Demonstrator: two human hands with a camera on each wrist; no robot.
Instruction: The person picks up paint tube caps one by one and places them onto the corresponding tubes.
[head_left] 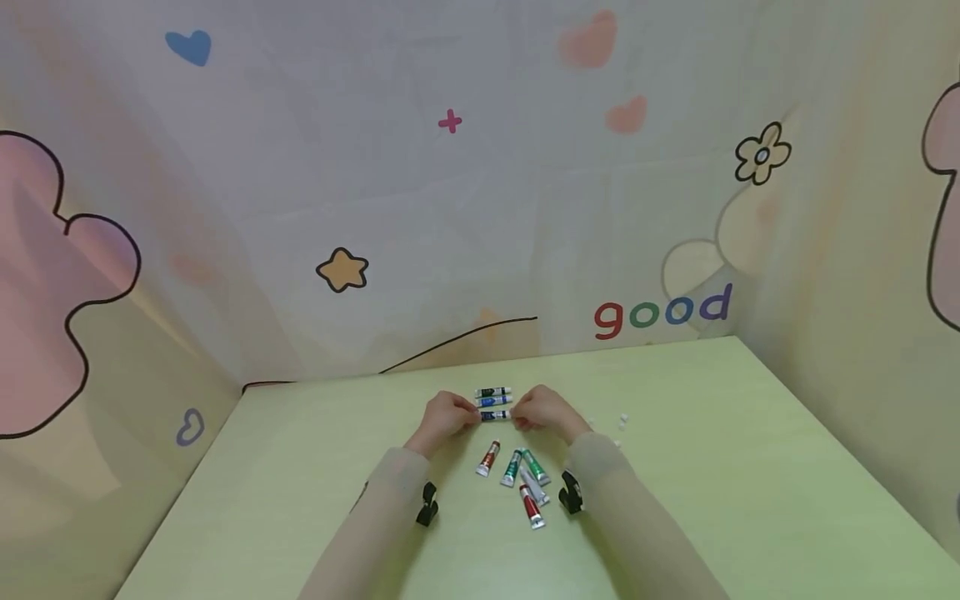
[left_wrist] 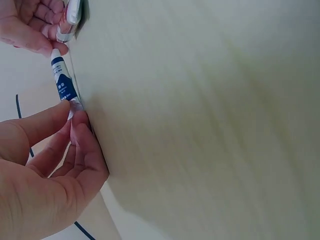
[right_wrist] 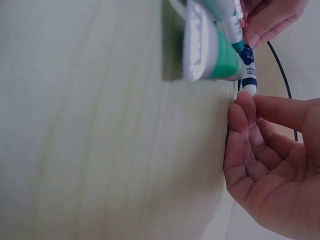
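The navy tube (head_left: 495,415) is pinched at its crimped end by the L hand (head_left: 448,412) & at its white cap (right_wrist: 250,90) by the R hand (head_left: 543,407), i.e. btwn them, long axis approx. L–R, neither hand nearer, just this side of the blue tube (head_left: 492,402) on the bench (head_left: 675,467). Tot. 8 tubes are counted: 1 each of navy tube, blue tube, dark-green tube (head_left: 492,392), orange tube (head_left: 489,458), teal tube (head_left: 512,468), green tube (head_left: 536,467), silver tube (head_left: 538,493), red tube (head_left: 532,506).

Loose tubes (head_left: 513,468) obstruct the gap between sleeves (head_left: 367,508); the table's (head_left: 255,492) left offers passage.
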